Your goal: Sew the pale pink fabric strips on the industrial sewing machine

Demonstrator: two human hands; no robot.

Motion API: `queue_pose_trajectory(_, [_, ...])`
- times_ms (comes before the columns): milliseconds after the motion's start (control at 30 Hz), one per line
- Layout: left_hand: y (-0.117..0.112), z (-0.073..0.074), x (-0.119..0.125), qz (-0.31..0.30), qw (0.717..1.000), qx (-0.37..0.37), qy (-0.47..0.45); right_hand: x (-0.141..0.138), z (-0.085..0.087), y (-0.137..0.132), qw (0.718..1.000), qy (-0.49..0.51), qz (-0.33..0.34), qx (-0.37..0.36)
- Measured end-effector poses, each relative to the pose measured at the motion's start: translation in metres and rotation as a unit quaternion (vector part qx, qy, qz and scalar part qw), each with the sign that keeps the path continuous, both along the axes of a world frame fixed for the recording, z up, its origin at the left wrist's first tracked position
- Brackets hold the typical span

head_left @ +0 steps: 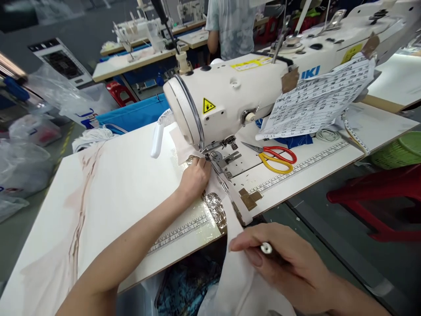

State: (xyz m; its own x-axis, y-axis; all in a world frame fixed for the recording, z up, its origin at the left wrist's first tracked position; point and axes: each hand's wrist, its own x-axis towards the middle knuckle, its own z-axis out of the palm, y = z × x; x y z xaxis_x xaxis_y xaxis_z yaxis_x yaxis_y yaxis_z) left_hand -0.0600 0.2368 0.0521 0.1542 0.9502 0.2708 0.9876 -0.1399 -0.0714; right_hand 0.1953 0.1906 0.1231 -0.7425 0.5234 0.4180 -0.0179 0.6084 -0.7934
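Left hand (194, 177) is up at the machine (230, 96), fingers bunched on the fabric (238, 281) right by the foot, can't tell if it's pinching or just pressing. The fabric runs from there over the foil (215, 208) and off the bench (125, 184) edge, where the right hand (283, 259) pinches it, a white-tipped tool (266, 249) tucked in its fingers. Scissors (276, 157) lie just beside the machine
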Motion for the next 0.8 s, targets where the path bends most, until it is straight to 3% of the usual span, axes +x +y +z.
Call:
queue_pose_trajectory(133, [0.006, 0.0, -0.01, 0.016, 0.999, 0.018, -0.046, -0.006, -0.007, 0.003, 0.998, -0.057, 0.009, -0.01])
queue_pose_trajectory(267, [0.005, -0.006, -0.022, 0.004, 0.977, 0.062, -0.205, -0.009, -0.032, 0.018, 0.984, -0.14, -0.06, -0.09])
queue_pose_trajectory(333, [0.006, -0.009, -0.026, -0.016, 0.959, 0.067, -0.275, -0.014, -0.045, 0.027, 0.98, -0.147, -0.099, -0.089])
queue_pose_trajectory(567, [0.008, -0.006, -0.029, -0.025, 0.925, 0.042, -0.378, -0.045, -0.07, 0.053, 0.957, -0.151, -0.229, 0.098])
queue_pose_trajectory(800, [0.008, -0.003, -0.029, -0.021, 0.918, 0.037, -0.395, -0.067, -0.076, 0.066, 0.934, -0.177, -0.25, 0.186])
